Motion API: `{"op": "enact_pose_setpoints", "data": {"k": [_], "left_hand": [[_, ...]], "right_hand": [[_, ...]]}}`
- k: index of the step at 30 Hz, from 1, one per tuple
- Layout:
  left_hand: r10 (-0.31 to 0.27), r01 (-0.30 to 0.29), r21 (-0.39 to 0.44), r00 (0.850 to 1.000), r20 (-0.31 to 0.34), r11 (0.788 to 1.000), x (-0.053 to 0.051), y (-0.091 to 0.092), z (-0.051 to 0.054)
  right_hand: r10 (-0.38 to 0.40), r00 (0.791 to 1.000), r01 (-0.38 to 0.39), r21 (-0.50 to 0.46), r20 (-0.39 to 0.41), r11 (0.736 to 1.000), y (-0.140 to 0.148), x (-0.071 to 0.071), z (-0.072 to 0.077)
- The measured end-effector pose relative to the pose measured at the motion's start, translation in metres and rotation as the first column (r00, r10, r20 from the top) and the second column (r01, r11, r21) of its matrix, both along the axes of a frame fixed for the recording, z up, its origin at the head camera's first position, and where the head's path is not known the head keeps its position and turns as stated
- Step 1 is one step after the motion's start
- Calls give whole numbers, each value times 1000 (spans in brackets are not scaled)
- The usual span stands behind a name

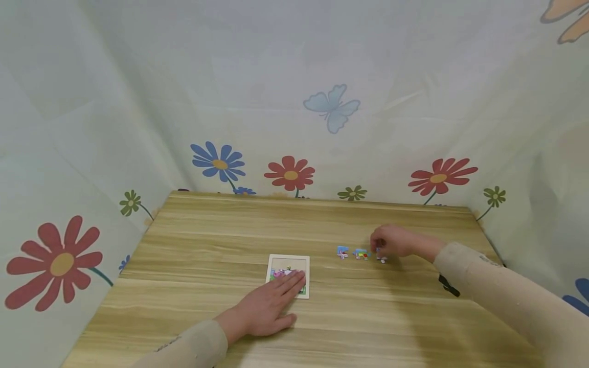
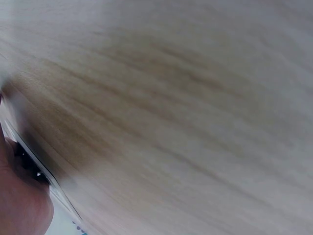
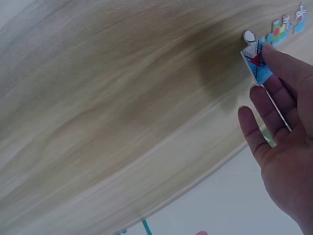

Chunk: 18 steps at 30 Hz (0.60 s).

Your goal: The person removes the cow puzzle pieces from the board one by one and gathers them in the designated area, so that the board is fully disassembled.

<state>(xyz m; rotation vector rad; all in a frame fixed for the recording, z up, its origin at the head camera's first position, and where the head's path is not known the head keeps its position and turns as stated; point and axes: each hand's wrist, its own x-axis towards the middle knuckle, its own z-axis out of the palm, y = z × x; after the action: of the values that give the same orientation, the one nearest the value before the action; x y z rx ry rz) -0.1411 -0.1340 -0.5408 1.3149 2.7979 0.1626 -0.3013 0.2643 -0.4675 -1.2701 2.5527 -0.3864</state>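
My left hand [image 1: 269, 304] lies with straight fingers across a small white-framed picture puzzle board [image 1: 307, 271], covering part of its cartoon picture. Only a bit of that hand [image 2: 24, 205] shows at the lower left of the left wrist view, beside the board's edge [image 2: 58, 188]. Off to the right, my right hand [image 1: 394, 241] pinches a blue jigsaw piece [image 3: 254, 58] with a red patch between thumb and fingers. Two more jigsaw pieces lie left of it on the table: a green-and-yellow one [image 1: 361, 254] and a blue-and-white one [image 1: 342, 251].
The wood-grain table [image 1: 221, 230] carries the board and the pieces. A pale curtain [image 1: 257, 76] printed with flowers and butterflies surrounds its back and sides. Something black [image 1: 448, 285] shows beneath the right sleeve.
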Motion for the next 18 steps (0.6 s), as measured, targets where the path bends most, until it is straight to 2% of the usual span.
{"op": "enact_pose_setpoints", "data": {"k": [3,12,18], "left_hand": [[2,-2,-5,1000,1,1000,0,0,-1],[7,-7,-14,1000,1,1000,-1,0,-3],[7,-7,-19,1000,-3,1000,-1,0,-5]], "right_hand": [[-11,1000,11,8,-21,1000,2,0,-2],[-92,996,92,28,-7,995,4,1,-10],[-91,996,91,2,-21,996,6,1,-14]]}}
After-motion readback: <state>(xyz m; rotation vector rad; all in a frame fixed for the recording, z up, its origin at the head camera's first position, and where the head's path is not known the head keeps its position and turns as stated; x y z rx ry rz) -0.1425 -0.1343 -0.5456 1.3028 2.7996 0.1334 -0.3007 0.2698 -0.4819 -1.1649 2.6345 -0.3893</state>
